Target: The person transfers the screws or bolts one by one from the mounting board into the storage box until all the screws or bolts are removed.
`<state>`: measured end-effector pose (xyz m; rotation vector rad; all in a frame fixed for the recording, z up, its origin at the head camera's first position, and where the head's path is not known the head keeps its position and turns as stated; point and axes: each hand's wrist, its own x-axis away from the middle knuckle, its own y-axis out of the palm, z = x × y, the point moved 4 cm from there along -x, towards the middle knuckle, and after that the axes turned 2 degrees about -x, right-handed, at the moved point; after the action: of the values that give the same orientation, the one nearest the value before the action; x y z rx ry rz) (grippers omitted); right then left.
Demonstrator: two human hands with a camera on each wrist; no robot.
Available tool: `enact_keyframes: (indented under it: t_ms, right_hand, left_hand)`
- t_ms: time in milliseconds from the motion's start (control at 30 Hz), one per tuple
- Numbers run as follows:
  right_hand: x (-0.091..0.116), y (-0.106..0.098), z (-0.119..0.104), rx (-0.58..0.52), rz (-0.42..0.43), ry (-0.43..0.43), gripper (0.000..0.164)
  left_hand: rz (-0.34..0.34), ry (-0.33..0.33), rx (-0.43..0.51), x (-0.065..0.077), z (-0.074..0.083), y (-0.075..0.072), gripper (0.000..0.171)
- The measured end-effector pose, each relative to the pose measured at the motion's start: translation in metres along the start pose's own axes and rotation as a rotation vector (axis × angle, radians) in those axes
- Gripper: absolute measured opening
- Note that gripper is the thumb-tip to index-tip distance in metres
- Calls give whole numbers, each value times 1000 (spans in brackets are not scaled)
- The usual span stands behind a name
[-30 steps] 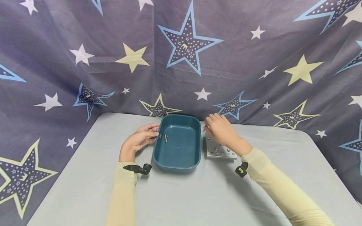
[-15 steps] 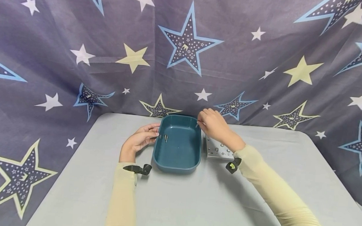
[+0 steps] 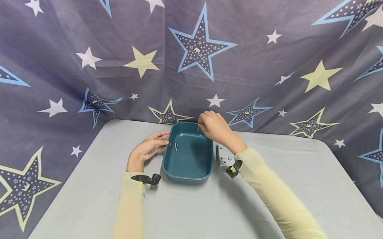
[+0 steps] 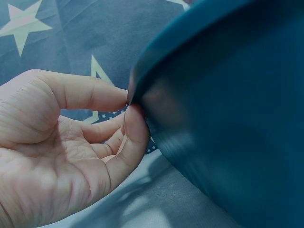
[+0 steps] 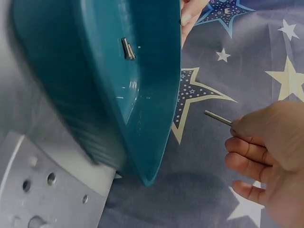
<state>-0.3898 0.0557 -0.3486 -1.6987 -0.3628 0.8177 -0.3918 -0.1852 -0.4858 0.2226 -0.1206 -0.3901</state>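
The right hand [image 5: 280, 164] pinches a thin metal pin [image 5: 218, 118] between thumb and finger, with hardly any gap, and its other fingers are loosely bent. The pin pokes out past the fingertips and, from the head view, hangs over the far end of the blue-green tub [image 3: 186, 177], toward the right corner. The left hand [image 4: 71, 142] has its thumb and a finger close together at the tub's left rim, and it looks like a light pinch. The tub sits on the table [image 3: 173, 212], with the metal block [image 5: 61, 202] just to its right. Inside the tub, near the left wall, lie some small metal pieces [image 5: 127, 49].

To do this part well, I think the right hand should squeeze just hard enough, because a thin, smooth pin could easily slip. The pin's free end is best kept low and inside the rim, so it would not bounce out if it fell. The left hand should keep the tub steady and not tip it.

One second ago, the right hand was over the block. Now it is farther left, above the tub, and its arm hides more of the block. The tub and left hand look almost the same as before
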Motion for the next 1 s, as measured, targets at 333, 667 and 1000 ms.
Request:
enact_keyframes:
  t_ms: [333,667,1000]
  right_hand:
    - [-12,16,-12,-9,-96,9,11]
    - [-29,27,-29,74,-135,-20,9]
    - [-39,46,-34,46,-237,19,7]
  left_hand:
    - [3,-5,3,1,-1,1,61]
    - [-4,-7,1,0,1,3,62]
    - [-7,-3,-11,0,1,1,60]
